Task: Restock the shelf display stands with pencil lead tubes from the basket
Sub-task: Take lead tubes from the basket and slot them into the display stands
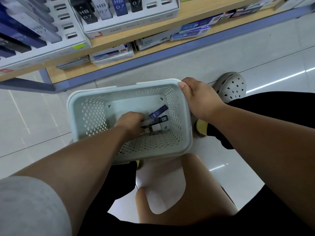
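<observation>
Nearest to us is a tan stool (187, 193) on the pale floor (34, 116), and just beyond it sits the basket (73, 106), pale green and perforated, tilted somewhat between our arms. We cannot tell what bears its underside. We judge the main risk to lie here: the basket is steadied at one corner only, so if that grip slackens while we rummage it could tip and slide the few remaining tubes along its bottom or out onto the floor. A second risk is gathering tubes by feel, so that one slips from the fingers on the way up. Our left hand (130, 121) is down inside the basket, fingers curled onto a black-capped tube (157, 120) whose free end juts to the right. The fingertips are hidden, so how firm the hold is we cannot say. Just beyond that tube lies a blue tube (158, 111) marked HB 0.7, untouched, with a white piece near it. Our right hand (196, 97) is clamped on the basket's far right corner, thumb over the rim and fingers wrapped outside. The hands are well apart. Far off, the wooden shelf (136, 40) carries the white display stands (129, 26), with several slots on their right sides showing empty.
</observation>
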Demonstrator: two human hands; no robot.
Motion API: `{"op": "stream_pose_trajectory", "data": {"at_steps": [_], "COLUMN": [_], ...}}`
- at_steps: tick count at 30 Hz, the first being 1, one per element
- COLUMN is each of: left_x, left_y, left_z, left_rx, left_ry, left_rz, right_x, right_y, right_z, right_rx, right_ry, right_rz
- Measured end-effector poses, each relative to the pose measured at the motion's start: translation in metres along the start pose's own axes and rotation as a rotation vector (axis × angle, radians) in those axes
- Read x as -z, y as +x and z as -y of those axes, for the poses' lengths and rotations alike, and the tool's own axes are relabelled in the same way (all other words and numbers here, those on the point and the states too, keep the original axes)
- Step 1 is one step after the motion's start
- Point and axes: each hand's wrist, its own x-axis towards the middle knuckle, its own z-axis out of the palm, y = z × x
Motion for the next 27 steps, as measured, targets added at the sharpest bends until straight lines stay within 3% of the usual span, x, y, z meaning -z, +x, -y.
{"op": "stream_pose_trajectory", "data": {"at_steps": [11, 18, 27], "left_x": [-0.001, 0.0, -0.002], "left_y": [0.002, -0.004, -0.007], "left_z": [-0.014, -0.014, -0.016], "left_rx": [-0.017, -0.043, -0.038], "left_ry": [-0.091, -0.051, -0.12], "left_rz": [0.15, 0.104, 0.163], "right_x": [-0.002, -0.002, -0.002], "right_y": [-0.001, -0.002, -0.002], "right_z": [0.009, 0.01, 0.01], "right_rx": [-0.126, -0.139, -0.145], "right_ry": [0.119, 0.135, 0.132], "right_rz": [-0.022, -0.021, -0.019]}}
